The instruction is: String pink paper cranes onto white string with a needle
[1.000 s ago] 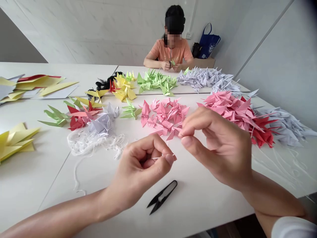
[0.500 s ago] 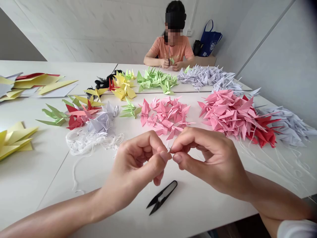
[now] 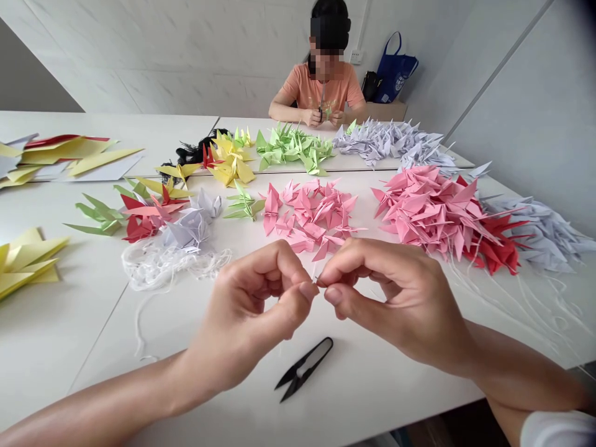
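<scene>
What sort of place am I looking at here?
Probably a craft workroom: sorted heaps of folded paper, such as the large pink pile, cover parts of the white table, along with tangled white string and black snips.

**Left hand [image 3: 251, 313], right hand [image 3: 400, 304]: both bare**

Fingers [image 3: 279, 257] slim, thumbnails [image 3: 333, 296] short. Forearms [image 3: 125, 397] bare, slender. White sleeve [image 3: 556, 429] on right arm [image 3: 519, 366], only its edge in view, lower right corner; fabric plain where visible, hem rounded.

White table [image 3: 372, 372] beneath paper cranes [image 3: 433, 211], thread [image 3: 156, 264], snips [image 3: 291, 374] (blades apart)
</scene>
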`<state>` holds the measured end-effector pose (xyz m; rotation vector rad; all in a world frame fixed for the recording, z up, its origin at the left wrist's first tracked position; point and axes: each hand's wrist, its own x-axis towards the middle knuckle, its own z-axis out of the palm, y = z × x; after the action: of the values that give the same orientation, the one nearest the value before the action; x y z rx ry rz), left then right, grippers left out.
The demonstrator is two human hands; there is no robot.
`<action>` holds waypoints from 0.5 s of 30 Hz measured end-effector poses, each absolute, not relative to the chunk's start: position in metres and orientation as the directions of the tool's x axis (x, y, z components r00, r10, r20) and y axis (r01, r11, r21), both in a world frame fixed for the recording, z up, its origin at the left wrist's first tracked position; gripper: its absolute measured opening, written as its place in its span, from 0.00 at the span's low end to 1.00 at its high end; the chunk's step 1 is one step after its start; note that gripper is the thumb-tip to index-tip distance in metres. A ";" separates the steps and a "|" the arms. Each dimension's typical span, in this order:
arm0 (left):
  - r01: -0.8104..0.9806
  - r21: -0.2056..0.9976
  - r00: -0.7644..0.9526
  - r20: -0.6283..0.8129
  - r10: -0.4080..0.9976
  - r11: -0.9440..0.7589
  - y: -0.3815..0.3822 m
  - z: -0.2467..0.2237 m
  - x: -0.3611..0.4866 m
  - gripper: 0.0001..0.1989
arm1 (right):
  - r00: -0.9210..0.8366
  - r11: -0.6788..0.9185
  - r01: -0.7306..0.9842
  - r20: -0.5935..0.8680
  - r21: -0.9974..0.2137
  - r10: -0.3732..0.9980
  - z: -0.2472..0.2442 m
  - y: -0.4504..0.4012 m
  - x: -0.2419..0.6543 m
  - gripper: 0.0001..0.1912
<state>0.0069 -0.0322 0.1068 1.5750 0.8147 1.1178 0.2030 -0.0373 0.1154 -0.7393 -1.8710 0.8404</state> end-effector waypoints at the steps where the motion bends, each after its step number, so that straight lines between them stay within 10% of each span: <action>1: 0.012 0.949 0.338 0.293 0.895 -0.315 -0.032 0.108 0.007 0.12 | -0.390 0.588 0.147 0.500 -0.796 0.774 0.116 -0.037 0.203 0.04; 15: 0.243 0.748 0.334 0.533 0.778 -0.617 -0.029 0.114 0.002 0.10 | -0.391 0.578 0.168 0.484 -0.798 0.783 0.117 -0.039 0.204 0.04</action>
<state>0.0024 -0.0293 0.1144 2.0497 0.8921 1.2613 0.2037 -0.0393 0.1166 -0.7688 -1.8814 0.8320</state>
